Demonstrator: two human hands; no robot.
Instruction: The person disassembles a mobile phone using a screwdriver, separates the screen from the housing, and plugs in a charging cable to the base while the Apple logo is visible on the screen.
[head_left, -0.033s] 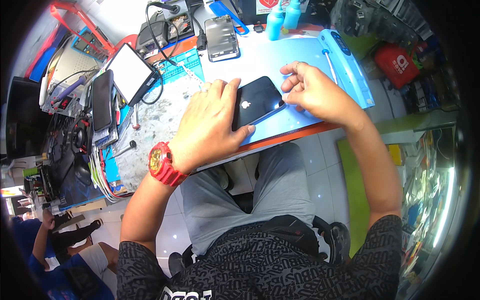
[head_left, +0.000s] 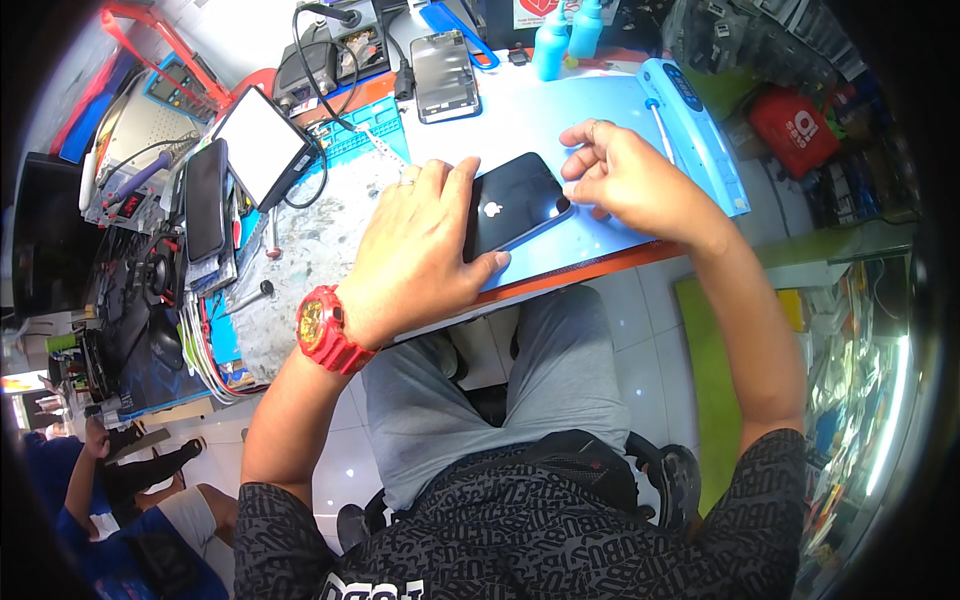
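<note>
A black smartphone [head_left: 520, 205] with a small white logo on its dark screen lies on a light blue mat [head_left: 600, 110] near the bench's front edge. Against its left end rests my left hand [head_left: 420, 235], thumb along the near side and fingers at the far side, steadying it. My right hand [head_left: 630, 185] is at the phone's right end with its fingers bent. Its lower fingertips meet at the phone's corner; whether something small is between them is hidden. A red watch [head_left: 325, 325] is on my left wrist.
Farther back lie another phone [head_left: 445, 75] and two blue bottles [head_left: 550, 45]. A long blue device [head_left: 690, 130] stands right of my right hand. At left are a tilted white-faced panel [head_left: 262, 145], a dark phone [head_left: 205, 200] and cables. Another person [head_left: 150, 545] sits at lower left.
</note>
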